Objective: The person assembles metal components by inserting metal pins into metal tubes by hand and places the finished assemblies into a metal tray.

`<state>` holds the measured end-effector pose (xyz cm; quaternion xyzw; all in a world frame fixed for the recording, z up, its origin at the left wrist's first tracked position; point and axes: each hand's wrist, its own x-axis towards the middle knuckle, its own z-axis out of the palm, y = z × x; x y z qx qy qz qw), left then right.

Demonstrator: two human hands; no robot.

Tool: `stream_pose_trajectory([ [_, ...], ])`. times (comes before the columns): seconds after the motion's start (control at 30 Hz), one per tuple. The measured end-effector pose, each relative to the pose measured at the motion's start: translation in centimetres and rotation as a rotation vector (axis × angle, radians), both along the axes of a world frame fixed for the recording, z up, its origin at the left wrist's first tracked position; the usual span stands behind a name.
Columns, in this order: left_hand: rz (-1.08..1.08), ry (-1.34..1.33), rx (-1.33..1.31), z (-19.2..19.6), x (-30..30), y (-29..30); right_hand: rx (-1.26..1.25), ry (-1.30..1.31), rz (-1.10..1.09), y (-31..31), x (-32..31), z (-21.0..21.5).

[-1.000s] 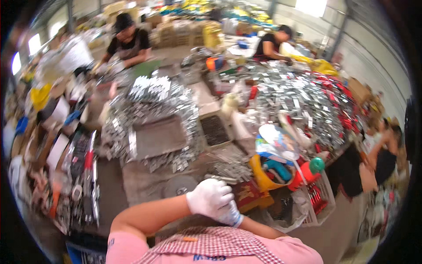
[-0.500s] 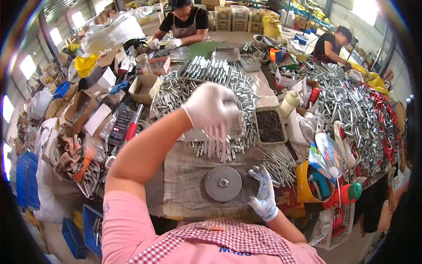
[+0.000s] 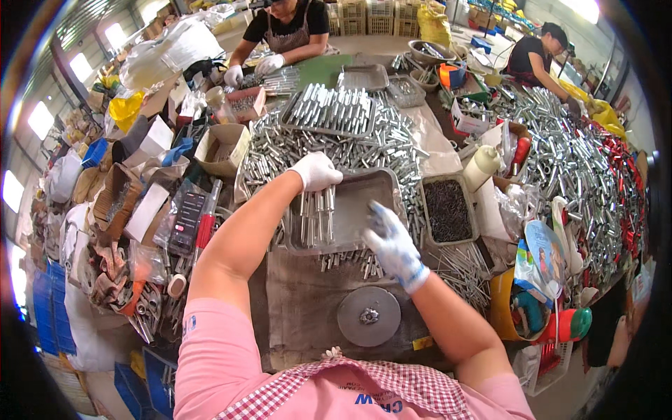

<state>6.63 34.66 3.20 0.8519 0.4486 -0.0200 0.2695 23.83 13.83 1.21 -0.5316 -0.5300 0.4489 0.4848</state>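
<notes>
My left hand (image 3: pixel 317 172), in a white glove, is closed around the upper ends of several silvery metal rods (image 3: pixel 316 218). They hang down inside the left part of a grey metal tray (image 3: pixel 393 183); whether their lower ends touch its bottom I cannot tell. Past the tray's right front side is my right hand (image 3: pixel 394 246), gloved in white with bluish stains, its fingers apart and slightly blurred, holding nothing. Closest to my body lies a round grey disc (image 3: pixel 350 323) with a small shiny metal clump (image 3: pixel 369 316) at its centre.
Loose metal rods (image 3: pixel 259 150) surround the tray, and a second tray (image 3: pixel 329 112) full of them stands behind. A bin of dark screws (image 3: pixel 448 210), thin rods (image 3: pixel 458 269) and a bottle (image 3: pixel 483 166) are to the right. Two people (image 3: pixel 287 35) work farther off.
My left hand has lowered with the rods to the tray's left part. My right hand has moved from beside the disc up and forward to the tray. The whole view has shifted slightly.
</notes>
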Motion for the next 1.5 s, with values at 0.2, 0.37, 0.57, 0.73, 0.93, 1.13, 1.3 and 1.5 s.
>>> stream_pose_trajectory([
  [0.2,-0.079,0.222,0.491,-1.3,0.4,-1.4,-0.205,-0.472,0.056,7.1,-4.3,-0.3],
  [0.37,0.361,0.032,0.359,0.1,1.2,-4.5,-0.217,-0.240,-0.003,9.0,-4.9,-1.7],
  [0.57,0.382,0.086,0.430,0.9,1.1,-5.7,-0.209,-0.548,0.017,9.4,-4.9,-0.1],
  [0.73,0.403,-0.006,0.823,-2.6,-1.1,-5.5,-0.104,-0.768,-0.005,9.5,-5.6,-1.4],
  [0.93,0.490,-0.034,0.782,-2.4,-3.2,-7.6,-0.107,-0.859,0.074,10.3,-5.3,-1.8],
  [1.13,0.596,0.139,0.556,-4.9,-4.8,-9.6,-0.043,-1.020,-0.023,11.2,-6.2,-1.9],
  [1.3,0.570,0.293,0.385,-2.8,-3.6,-10.2,-0.084,-1.095,0.020,11.4,-5.7,-1.5],
  [1.5,0.584,0.321,0.417,-2.6,-2.6,-10.5,-0.059,-1.241,0.028,11.5,-4.7,-1.2],
])
